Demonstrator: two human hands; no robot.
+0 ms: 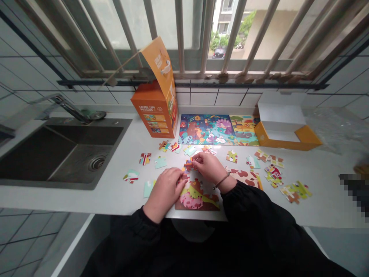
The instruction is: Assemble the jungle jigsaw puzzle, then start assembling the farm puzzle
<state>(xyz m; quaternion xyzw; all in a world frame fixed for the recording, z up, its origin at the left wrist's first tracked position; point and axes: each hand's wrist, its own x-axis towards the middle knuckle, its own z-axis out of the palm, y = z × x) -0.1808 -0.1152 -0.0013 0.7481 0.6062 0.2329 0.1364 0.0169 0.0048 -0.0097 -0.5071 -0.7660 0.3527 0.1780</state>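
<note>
My right hand pinches an orange and blue puzzle piece between thumb and fingertips, above the counter. Just left of it, my left hand has its fingers pressed together at a small, mostly covered puzzle piece with purple and yellow on it. Below both hands lies a partly joined puzzle with a pink spotted shape, green and brown ground. A brown-spotted section shows beyond my right wrist. A pale green piece sits beside my left hand, partly hidden by it.
Loose pieces lie left and right. An upright orange puzzle box stands at the back, beside a finished dark-blue puzzle. An open yellow box is back right. A sink is at left; a barred window is behind.
</note>
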